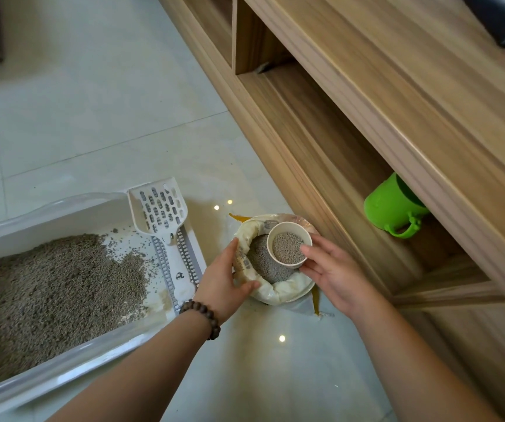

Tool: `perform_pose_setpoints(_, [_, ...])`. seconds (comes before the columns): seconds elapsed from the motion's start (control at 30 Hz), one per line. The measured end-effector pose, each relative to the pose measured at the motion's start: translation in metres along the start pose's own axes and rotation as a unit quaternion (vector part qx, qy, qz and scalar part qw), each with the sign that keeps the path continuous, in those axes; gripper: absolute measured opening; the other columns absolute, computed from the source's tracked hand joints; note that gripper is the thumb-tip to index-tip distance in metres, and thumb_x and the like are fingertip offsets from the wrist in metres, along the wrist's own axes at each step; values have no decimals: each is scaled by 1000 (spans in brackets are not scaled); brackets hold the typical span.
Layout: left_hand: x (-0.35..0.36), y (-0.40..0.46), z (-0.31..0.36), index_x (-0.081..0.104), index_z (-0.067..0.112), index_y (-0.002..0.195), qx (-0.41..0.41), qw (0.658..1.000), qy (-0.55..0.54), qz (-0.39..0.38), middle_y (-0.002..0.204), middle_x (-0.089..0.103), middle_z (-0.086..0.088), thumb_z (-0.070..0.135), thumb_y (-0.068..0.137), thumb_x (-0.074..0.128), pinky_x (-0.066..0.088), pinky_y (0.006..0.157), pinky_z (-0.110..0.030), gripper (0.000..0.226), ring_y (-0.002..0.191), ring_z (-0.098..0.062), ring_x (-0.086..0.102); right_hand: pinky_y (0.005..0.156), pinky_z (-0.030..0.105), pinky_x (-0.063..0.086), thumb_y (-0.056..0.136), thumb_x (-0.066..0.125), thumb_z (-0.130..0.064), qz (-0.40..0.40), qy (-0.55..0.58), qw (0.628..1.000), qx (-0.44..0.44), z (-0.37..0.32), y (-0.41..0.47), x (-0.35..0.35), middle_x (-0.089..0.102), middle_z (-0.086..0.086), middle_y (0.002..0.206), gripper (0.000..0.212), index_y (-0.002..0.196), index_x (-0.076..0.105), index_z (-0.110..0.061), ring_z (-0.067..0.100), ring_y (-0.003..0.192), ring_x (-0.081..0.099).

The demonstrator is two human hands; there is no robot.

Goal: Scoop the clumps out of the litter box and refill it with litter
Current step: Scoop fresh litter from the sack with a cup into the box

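Note:
A white litter box [71,365] lies on the floor at the left, holding a heap of grey-brown litter [47,287]. A white slotted scoop [161,210] rests on the box's right end. To the right stands an open litter bag [284,290] with its top rolled down. My right hand [333,272] grips a small paper cup [289,245] full of grey litter, just above the bag's opening. My left hand [224,275] holds the bag's rolled left edge. A beaded bracelet circles my left wrist.
A long wooden cabinet [367,123] runs diagonally along the right, close to the bag. A green plastic cup [394,208] lies on its side in the low open shelf. Pale floor tiles [93,117] stretch beyond the box. A dark object sits on the cabinet top.

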State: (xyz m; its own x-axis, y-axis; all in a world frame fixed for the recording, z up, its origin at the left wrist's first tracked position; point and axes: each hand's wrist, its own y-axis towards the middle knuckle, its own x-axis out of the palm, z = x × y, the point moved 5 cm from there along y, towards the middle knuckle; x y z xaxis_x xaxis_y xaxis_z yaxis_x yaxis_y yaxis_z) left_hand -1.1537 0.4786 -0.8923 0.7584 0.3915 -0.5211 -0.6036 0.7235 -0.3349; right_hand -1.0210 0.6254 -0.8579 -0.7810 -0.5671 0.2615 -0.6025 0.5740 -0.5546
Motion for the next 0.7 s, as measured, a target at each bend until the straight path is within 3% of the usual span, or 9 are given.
perform_pose_setpoints(0.2, [-3, -2, 7, 14, 25, 152, 2, 999, 25, -20, 144, 43, -1, 30, 78, 76, 42, 105, -34, 96, 127, -17, 47, 87, 28, 52, 90, 52, -1, 1, 14, 1000, -15, -4, -10, 9, 65, 13, 110, 28, 115, 60, -12, 20, 98, 63])
perform_pose_setpoints(0.33, [-21, -16, 18, 11, 21, 152, 32, 996, 64, -46, 150, 36, -2, 35, 84, 69, 35, 111, -35, 90, 135, -16, 39, 96, 36, 48, 87, 57, -5, -13, 11, 999, -32, -13, -22, 27, 65, 12, 116, 28, 112, 61, -16, 22, 106, 61])
perform_pose_setpoints(0.5, [-99, -49, 30, 12, 19, 151, 101, 977, 186, -29, 154, 29, -3, 43, 87, 62, 23, 112, -25, 85, 140, -15, 29, 90, 34, 52, 61, 76, -25, -77, 4, 996, -44, -22, -43, 82, 71, 6, 99, 55, 113, 61, -11, 21, 99, 65])
perform_pose_setpoints(0.63, [-189, -84, 3, 1, 18, 152, 83, 957, 277, -30, 159, 14, -5, 52, 81, 65, 20, 114, -27, 101, 144, -18, 18, 89, 31, 52, 40, 93, -40, -115, 9, 993, -26, -17, -55, 139, 71, 12, 102, 89, 117, 60, -9, 20, 95, 66])
perform_pose_setpoints(0.7, [-229, -107, -22, -3, 17, 152, 53, 951, 306, -15, 160, 7, -5, 58, 76, 66, 15, 115, -26, 110, 146, -18, 13, 87, 30, 54, 42, 92, -37, -127, 3, 992, -19, -12, -59, 169, 72, 11, 98, 89, 119, 57, -7, 20, 93, 67])
